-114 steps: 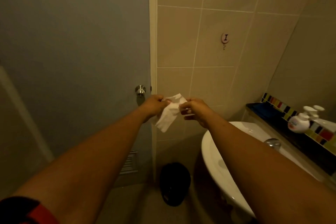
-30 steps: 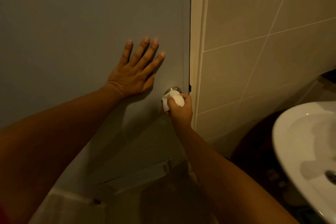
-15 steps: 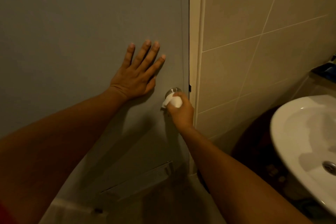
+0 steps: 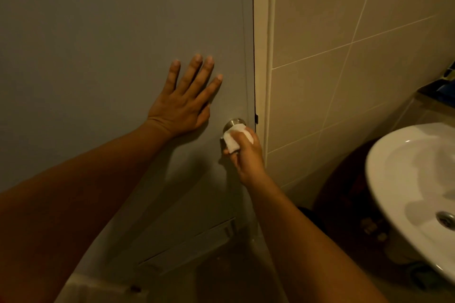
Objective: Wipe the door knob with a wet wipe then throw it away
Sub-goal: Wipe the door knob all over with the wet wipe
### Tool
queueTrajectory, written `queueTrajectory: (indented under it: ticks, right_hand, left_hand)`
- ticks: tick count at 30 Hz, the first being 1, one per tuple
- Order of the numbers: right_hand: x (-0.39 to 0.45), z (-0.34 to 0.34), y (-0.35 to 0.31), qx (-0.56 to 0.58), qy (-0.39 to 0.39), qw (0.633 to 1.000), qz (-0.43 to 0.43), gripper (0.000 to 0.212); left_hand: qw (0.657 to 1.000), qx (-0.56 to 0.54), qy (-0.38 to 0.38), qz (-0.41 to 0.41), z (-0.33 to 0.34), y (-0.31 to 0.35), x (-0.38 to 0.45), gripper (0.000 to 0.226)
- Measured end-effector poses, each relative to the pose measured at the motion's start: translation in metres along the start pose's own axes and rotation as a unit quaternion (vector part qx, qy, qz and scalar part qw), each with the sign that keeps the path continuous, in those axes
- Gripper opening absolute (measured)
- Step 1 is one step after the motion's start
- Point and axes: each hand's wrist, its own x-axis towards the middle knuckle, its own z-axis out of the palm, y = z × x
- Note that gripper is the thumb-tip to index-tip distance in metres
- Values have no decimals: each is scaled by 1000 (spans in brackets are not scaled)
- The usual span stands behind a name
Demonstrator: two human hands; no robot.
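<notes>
The right hand [image 4: 247, 155] is closed around a crumpled white wet wipe [image 4: 234, 139], pressing the soft, bunched cloth against the door knob [image 4: 235, 122], a round knob of brushed silvery metal set near the right edge of the door [image 4: 110, 32]. Only the upper curve of the knob shows above the wipe; the rest is covered by wipe and fingers. The left hand [image 4: 183, 106] lies flat on the door's smooth, matte grey face, just to the upper left of the knob, fingers spread and straight, holding nothing. A pale, rounded door frame [image 4: 264, 56] runs down beside the door's right edge, and next to it stands a wall of large glossy beige tiles [image 4: 344, 19] with thin light grout lines. At the lower right curves the smooth white ceramic rim of a sink [image 4: 384, 192], its metal drain [image 4: 445, 220] partly in view.
</notes>
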Motion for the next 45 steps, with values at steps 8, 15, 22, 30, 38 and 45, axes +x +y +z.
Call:
queueTrajectory:
  ticks: [8, 15, 22, 30, 38, 45]
  right_hand:
    - [6, -34, -6, -721, -49, 606, -333, 51]
    - [-3, -9, -1, -367, 42, 908, -197, 38]
    - [3, 3, 13, 323, -33, 937, 128, 40]
    - [1, -11, -9, -164, -29, 986, -8, 27]
    - [7, -39, -27, -671, -137, 677, -270, 47]
    - [5, -58, -62, -475, -189, 852, -113, 45]
  left_hand:
    - [1000, -1, -1, -1, -1, 1, 0, 67]
    - [1000, 11, 21, 0, 1, 1, 0, 66]
    - [999, 26, 37, -3, 2, 2, -1, 65]
    - [1000, 18, 14, -4, 3, 2, -1, 66]
    - [999, -9, -36, -30, -8, 6, -1, 67]
    - [979, -152, -37, -129, -25, 44, -8, 50]
